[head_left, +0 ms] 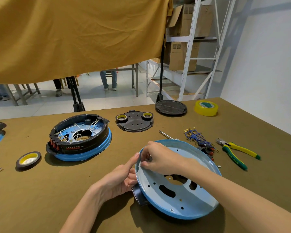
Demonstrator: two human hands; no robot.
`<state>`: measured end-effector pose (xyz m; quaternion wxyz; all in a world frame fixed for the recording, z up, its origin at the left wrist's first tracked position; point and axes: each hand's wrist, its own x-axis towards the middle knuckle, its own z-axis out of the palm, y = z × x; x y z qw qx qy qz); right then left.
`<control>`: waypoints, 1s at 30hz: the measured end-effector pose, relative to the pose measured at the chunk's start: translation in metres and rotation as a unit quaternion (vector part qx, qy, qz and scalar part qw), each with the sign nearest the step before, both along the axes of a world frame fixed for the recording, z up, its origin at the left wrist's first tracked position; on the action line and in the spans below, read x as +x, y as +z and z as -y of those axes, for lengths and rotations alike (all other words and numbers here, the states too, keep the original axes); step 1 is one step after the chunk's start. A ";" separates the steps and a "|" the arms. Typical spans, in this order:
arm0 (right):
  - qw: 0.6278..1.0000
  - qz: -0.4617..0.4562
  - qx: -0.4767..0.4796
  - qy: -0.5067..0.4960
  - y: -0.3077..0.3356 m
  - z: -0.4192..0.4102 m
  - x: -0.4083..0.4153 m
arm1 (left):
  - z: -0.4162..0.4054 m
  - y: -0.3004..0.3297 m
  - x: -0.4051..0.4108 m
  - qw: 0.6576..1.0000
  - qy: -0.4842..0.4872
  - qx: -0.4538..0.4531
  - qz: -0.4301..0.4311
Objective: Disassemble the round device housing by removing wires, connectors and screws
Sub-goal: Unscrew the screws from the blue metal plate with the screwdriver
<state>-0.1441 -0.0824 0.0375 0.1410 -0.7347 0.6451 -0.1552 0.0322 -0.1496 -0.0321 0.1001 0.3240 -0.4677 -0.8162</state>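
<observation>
A round blue housing shell (183, 200), stripped of wires, is tilted up off the table in front of me. My left hand (119, 179) grips its left rim from outside, thumb on the edge. My right hand (158, 157) reaches over the rim, fingertips pinched at the inner left wall; what they pinch is too small to see. A second housing (79, 137), black ring on a blue base with white wires inside, sits at the left. Removed blue wires with connectors (195, 137) lie behind the shell.
Green-yellow pliers (235, 148) lie at the right, a screwdriver (166, 135) behind the shell. A black cover plate (134, 125) carries two tape rolls. Another black disc (170, 107), a yellow tape roll (206, 108) and a dark tape roll (28, 159) also lie on the table.
</observation>
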 end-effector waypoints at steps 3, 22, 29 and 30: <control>1.000 -0.006 -0.010 -0.026 -0.003 0.002 0.001 | 0.000 0.002 0.001 1.000 -0.011 0.014 -0.009; 0.996 0.047 -0.067 -0.023 -0.004 -0.012 -0.005 | -0.007 0.011 0.004 0.998 0.046 0.040 0.029; 0.993 0.088 -0.068 -0.040 -0.007 -0.010 -0.008 | -0.010 0.008 -0.006 0.995 0.079 -0.007 0.053; 0.992 0.092 -0.071 -0.040 -0.007 -0.010 -0.009 | -0.010 0.007 -0.007 0.995 0.082 -0.010 0.055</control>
